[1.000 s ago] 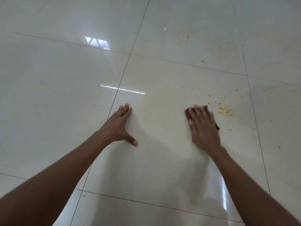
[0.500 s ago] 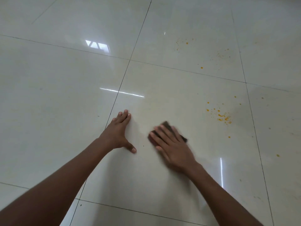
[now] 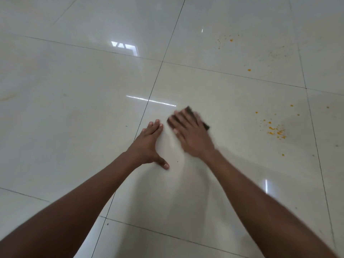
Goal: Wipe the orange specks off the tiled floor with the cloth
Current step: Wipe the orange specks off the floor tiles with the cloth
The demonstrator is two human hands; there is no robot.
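My right hand (image 3: 191, 134) lies flat on a small dark cloth (image 3: 189, 109), pressing it onto the glossy cream tiled floor (image 3: 74, 108); only the cloth's far corner and right edge show past my fingers. The hand is blurred. My left hand (image 3: 149, 144) rests flat on the floor just left of it, fingers spread, holding nothing. A cluster of orange specks (image 3: 275, 130) lies on the same tile, well to the right of the cloth. Fainter orange specks (image 3: 230, 40) dot the tile beyond, with one lone speck (image 3: 249, 70).
Dark grout lines (image 3: 154, 84) divide the large tiles. Bright window reflections (image 3: 124, 47) glare on the floor at upper left. A few tiny dark dots (image 3: 177, 161) lie near my left thumb.
My right hand swept the cloth left from beside the orange cluster toward my left hand, then pushed it forward a little. The left hand stayed planted.
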